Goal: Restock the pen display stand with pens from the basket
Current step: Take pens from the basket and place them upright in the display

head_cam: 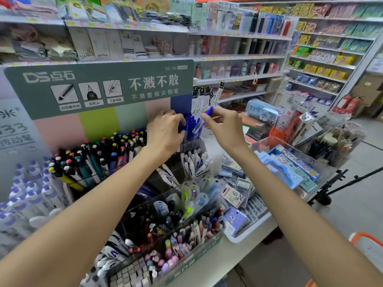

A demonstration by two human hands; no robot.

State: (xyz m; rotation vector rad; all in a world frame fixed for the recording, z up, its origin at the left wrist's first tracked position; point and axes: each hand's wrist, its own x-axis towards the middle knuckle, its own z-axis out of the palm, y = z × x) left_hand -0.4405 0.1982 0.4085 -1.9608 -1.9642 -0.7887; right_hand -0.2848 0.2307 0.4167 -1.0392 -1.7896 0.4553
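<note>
I find restocking part done: my left hand (165, 129) grips the blue pens (191, 129) already in the display stand's (99, 90) top-right slot, my right hand (223, 127) pinches one blue pen (208, 112) beside them, the basket's (364, 239) contents unseen.

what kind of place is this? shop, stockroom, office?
Most likely a retail shop, at its stationery section. A branded pen display stand holds compartments of pens, long shelves with price tags carry packaged goods, and both hands, left hand and right hand, handle blue pens at the stand.
</note>
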